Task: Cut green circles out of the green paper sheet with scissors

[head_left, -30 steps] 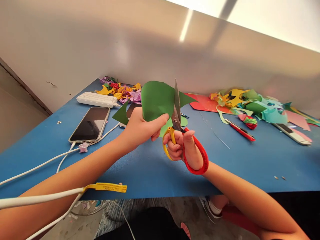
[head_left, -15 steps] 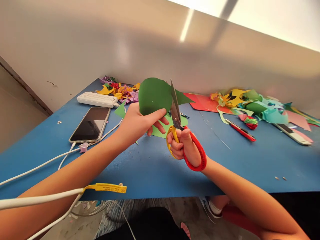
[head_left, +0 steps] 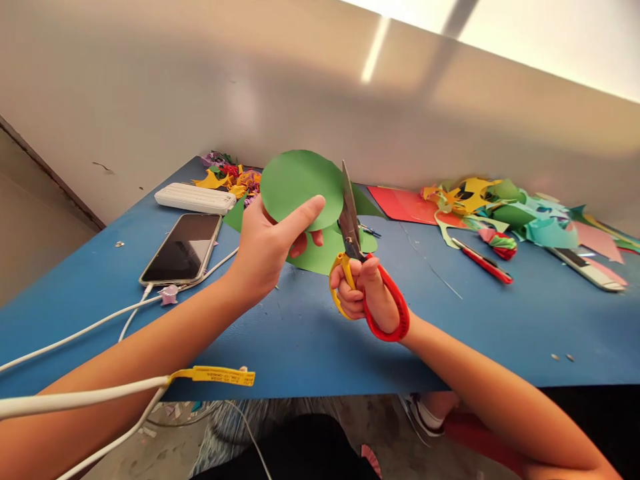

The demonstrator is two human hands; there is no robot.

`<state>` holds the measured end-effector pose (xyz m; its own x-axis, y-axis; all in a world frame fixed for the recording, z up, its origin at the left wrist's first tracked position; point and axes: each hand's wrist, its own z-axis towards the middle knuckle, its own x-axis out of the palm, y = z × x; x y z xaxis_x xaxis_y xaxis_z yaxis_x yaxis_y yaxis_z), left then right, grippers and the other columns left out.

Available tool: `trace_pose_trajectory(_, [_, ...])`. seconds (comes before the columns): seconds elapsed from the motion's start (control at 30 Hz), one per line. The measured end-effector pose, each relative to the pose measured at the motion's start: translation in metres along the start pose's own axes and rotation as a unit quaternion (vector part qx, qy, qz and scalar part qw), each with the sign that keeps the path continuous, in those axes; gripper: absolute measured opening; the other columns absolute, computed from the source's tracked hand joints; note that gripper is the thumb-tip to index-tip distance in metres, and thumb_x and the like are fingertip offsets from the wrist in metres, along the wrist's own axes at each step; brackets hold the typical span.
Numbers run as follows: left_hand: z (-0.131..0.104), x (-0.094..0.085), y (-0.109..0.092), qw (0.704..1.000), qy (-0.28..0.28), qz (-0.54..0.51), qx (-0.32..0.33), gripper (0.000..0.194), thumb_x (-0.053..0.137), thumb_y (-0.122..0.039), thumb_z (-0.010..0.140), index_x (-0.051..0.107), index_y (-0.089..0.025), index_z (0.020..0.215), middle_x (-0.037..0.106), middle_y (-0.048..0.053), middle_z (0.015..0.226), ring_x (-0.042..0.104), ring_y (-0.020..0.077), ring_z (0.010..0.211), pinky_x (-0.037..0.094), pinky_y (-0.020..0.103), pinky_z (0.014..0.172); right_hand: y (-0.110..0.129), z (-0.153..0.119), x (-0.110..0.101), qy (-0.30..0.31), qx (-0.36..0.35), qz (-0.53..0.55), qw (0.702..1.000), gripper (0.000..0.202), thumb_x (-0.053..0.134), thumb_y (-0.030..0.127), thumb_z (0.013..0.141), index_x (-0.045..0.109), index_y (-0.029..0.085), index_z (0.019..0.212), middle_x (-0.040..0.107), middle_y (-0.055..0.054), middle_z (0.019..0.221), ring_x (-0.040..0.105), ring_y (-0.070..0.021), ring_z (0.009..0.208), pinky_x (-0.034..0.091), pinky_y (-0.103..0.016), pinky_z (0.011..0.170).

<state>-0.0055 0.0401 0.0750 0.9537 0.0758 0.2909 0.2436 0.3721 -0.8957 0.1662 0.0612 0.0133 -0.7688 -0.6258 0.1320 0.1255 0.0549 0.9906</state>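
My left hand (head_left: 273, 243) pinches a rounded piece of green paper (head_left: 300, 180) above the table, thumb on its face and fingers behind. Around the handles of a pair of scissors (head_left: 350, 213), one yellow and one red, my right hand (head_left: 363, 290) is closed. The blades point up along the paper's right edge and look nearly together. A darker green strip (head_left: 367, 200) shows to the right of the blades; whether it still joins the round piece I cannot tell. Behind and below my left hand lies lighter green paper (head_left: 320, 259) on the blue table (head_left: 300, 347).
A phone (head_left: 181, 248) and a white power bank (head_left: 195, 198) lie left with white cables. Paper scraps (head_left: 240, 180) heap at the back left, more coloured scraps (head_left: 525, 210) at the right. A red cutter knife (head_left: 483, 260) and red paper (head_left: 413, 203) lie right of my hands.
My left hand has turned the green paper and shifted it left, and its face now looks lighter and rounder. The scissors have barely moved.
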Motion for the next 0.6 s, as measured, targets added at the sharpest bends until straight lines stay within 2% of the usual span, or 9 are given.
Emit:
trace_pose_trajectory(0.1, [-0.005,0.003,0.005,0.998,0.058,-0.023,0.0,0.021,0.071,-0.039,0.079,0.06,-0.021,0.082,0.061,0.001,0.075,0.059,0.0123,0.06,0.036,0.024,0.043,0.002,-0.001,0.002,0.0,-0.003,0.01,1.0,0.067,0.043,0.083,0.076,0.053,0.016,0.076,0.025,0.009,0.054,0.018,-0.0043,0.041,0.02,-0.018,0.036])
trace_pose_trajectory(0.17, [-0.007,0.005,0.008,0.995,0.099,-0.011,0.0,0.023,0.07,-0.04,0.08,0.06,-0.019,0.079,0.06,0.001,0.071,0.054,0.011,0.057,0.037,0.025,0.046,0.003,-0.002,0.004,0.003,-0.011,0.012,1.0,0.068,0.043,0.083,0.075,0.053,0.016,0.077,0.025,0.009,0.054,0.019,-0.0045,0.041,0.021,-0.018,0.036])
trace_pose_trajectory(0.23, [-0.009,0.006,0.011,0.994,0.112,0.008,0.007,0.022,0.069,-0.038,0.082,0.06,-0.018,0.078,0.06,0.001,0.07,0.049,0.0093,0.054,0.039,0.026,0.048,0.004,-0.003,0.005,0.01,-0.013,0.013,1.0,0.068,0.043,0.083,0.076,0.053,0.016,0.077,0.024,0.009,0.053,0.019,-0.0047,0.041,0.022,-0.019,0.036])
trace_pose_trajectory(0.37, [-0.008,0.008,0.01,0.995,0.087,0.051,-0.001,0.019,0.066,-0.029,0.083,0.06,-0.016,0.071,0.059,0.0,0.063,0.05,0.0084,0.051,0.038,0.024,0.045,0.003,-0.005,0.005,0.021,0.003,0.003,1.0,0.069,0.041,0.084,0.075,0.052,0.017,0.077,0.023,0.01,0.053,0.018,-0.0048,0.042,0.021,-0.019,0.036])
trace_pose_trajectory(0.5, [-0.004,0.006,0.009,0.999,0.014,0.051,-0.004,0.024,0.063,-0.029,0.084,0.056,-0.016,0.064,0.056,-0.001,0.06,0.05,0.0078,0.047,0.032,0.022,0.04,0.001,-0.008,0.004,0.014,0.004,-0.031,0.999,0.067,0.041,0.082,0.077,0.053,0.016,0.079,0.025,0.009,0.055,0.019,-0.0047,0.043,0.021,-0.019,0.038])
trace_pose_trajectory(0.6, [-0.003,0.004,0.01,0.998,-0.015,0.059,0.007,0.026,0.062,-0.029,0.084,0.053,-0.018,0.063,0.051,-0.003,0.054,0.045,0.0078,0.044,0.035,0.022,0.041,0.001,-0.01,0.004,0.03,-0.022,-0.065,0.997,0.072,0.033,0.083,0.079,0.055,0.015,0.084,0.041,0.003,0.061,0.036,-0.0078,0.045,0.033,-0.022,0.042])
